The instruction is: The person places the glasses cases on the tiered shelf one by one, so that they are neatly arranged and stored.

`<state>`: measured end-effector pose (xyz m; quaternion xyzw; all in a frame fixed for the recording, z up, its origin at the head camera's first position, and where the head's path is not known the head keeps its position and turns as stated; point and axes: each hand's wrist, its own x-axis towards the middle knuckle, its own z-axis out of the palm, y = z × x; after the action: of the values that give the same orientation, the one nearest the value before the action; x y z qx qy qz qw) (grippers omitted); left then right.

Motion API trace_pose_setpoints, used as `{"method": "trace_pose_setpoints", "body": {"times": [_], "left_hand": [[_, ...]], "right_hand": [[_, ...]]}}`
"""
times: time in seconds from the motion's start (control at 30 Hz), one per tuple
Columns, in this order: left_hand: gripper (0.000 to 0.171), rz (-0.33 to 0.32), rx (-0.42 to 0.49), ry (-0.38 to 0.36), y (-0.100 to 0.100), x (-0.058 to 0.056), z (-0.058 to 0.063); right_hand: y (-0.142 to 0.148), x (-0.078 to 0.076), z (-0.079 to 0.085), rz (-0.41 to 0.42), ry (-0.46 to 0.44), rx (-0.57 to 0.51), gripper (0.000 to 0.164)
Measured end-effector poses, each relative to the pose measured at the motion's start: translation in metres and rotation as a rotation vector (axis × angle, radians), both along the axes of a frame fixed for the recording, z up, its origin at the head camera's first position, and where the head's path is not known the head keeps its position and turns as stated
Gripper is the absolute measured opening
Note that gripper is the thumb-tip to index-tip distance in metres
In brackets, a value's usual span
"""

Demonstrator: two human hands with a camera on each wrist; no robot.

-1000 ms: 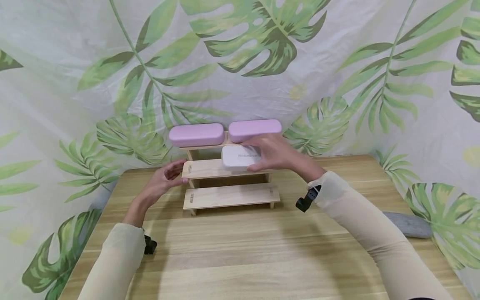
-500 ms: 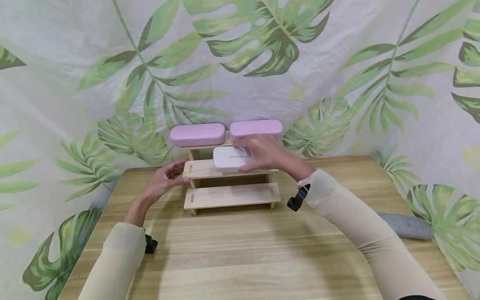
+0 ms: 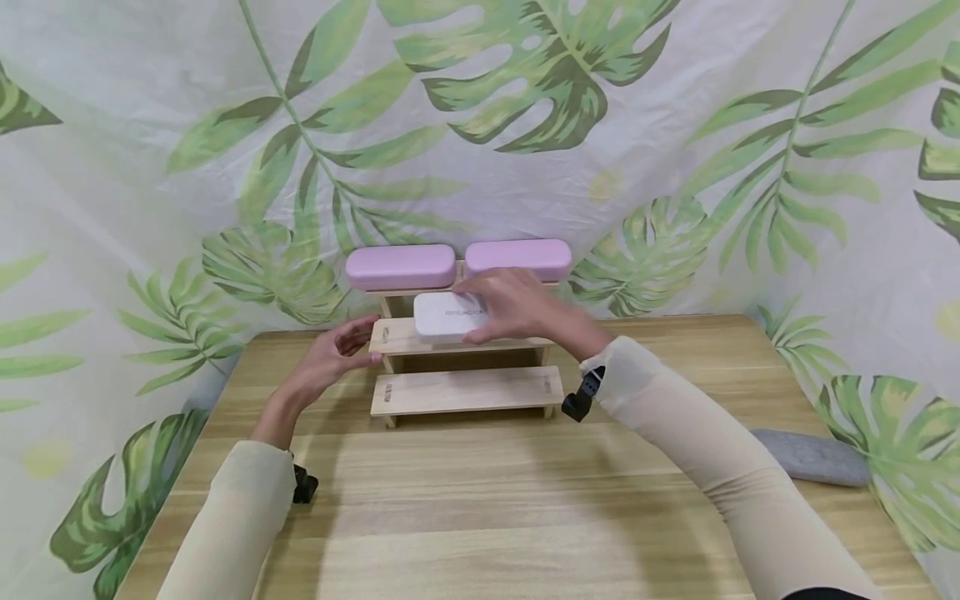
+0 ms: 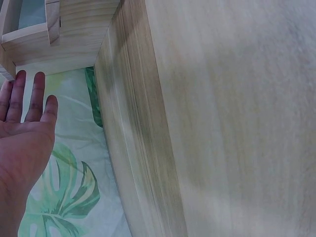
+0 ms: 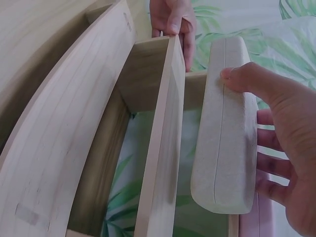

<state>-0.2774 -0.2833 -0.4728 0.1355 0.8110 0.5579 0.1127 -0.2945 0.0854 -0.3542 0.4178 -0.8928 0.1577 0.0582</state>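
My right hand [image 3: 513,307] grips a white glasses case [image 3: 448,317] with faint lettering on its lid. Its thumb lies on one long side and the fingers on the other. In the right wrist view the white case [image 5: 224,128] appears held apart from the middle shelf [image 5: 165,133] of a stepped wooden rack. My left hand [image 3: 333,354] is at the left end of that rack, thumb by the middle shelf's edge [image 3: 396,337]. In the left wrist view several fingers of the left hand [image 4: 27,133] extend straight beside the rack's end.
Two pink glasses cases [image 3: 401,267] [image 3: 517,257] stand side by side on the rack's top shelf. The lowest shelf [image 3: 467,390] is at the front. A grey elongated case [image 3: 813,457] lies at the table's [image 3: 465,508] right edge, and a leaf-print cloth [image 3: 525,192] hangs behind.
The right hand has carried the white case leftward along the middle shelf. My left hand has stayed at the rack's left end. The head view has shifted slightly.
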Motion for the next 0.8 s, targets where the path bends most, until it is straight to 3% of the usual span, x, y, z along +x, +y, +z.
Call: {"method": "trace_pose_setpoints", "body": {"times": [0.8], "left_hand": [[0.078,0.002,-0.003,0.005,0.000,0.001,0.000]], "right_hand": [[-0.041,-0.003,-0.011,-0.063,0.093,0.060,0.076]]}}
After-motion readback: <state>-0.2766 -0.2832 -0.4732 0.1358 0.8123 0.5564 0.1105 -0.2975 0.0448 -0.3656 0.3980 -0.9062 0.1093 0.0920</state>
